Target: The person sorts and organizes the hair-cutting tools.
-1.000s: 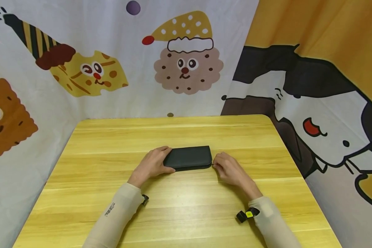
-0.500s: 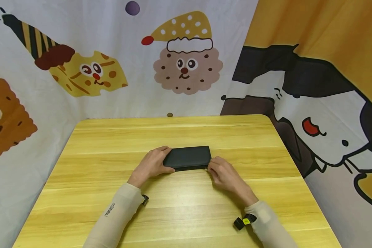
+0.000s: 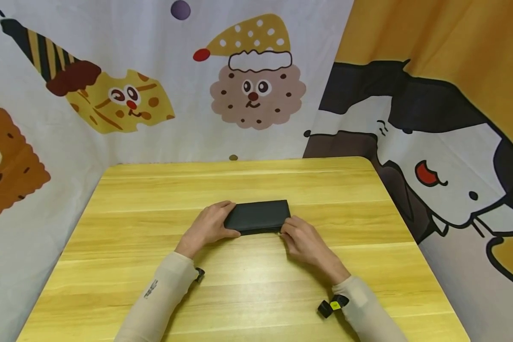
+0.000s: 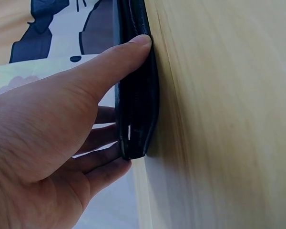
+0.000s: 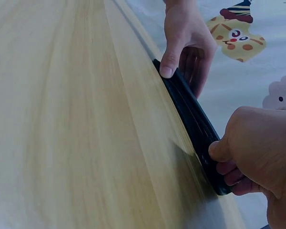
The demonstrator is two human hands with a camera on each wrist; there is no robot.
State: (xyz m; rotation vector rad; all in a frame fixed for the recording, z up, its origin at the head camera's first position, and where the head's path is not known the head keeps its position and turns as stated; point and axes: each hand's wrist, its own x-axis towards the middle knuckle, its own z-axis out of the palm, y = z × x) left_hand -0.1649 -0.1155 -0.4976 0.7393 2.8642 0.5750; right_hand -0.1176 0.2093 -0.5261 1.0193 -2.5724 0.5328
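A black zip wallet (image 3: 257, 217) lies flat on the wooden table, its long zipped edge facing me. My left hand (image 3: 208, 224) grips its left end, thumb along the front edge and fingers behind. In the left wrist view that thumb presses on the zip side of the wallet (image 4: 140, 90), near its end. At the front right corner, my right hand (image 3: 304, 241) pinches the zipper pull with curled fingers, which mostly hide it. The right wrist view shows the right hand (image 5: 255, 148) close against the wallet's near end.
The light wooden table (image 3: 239, 294) has its far edge against a cartoon-printed curtain (image 3: 145, 142). A black strap device (image 3: 333, 305) sits on the right wrist, over a pale sleeve.
My right hand has slid left from beyond the wallet's right end, round the corner onto its front edge, taking the zipper pull along. The left hand keeps its grip in place.
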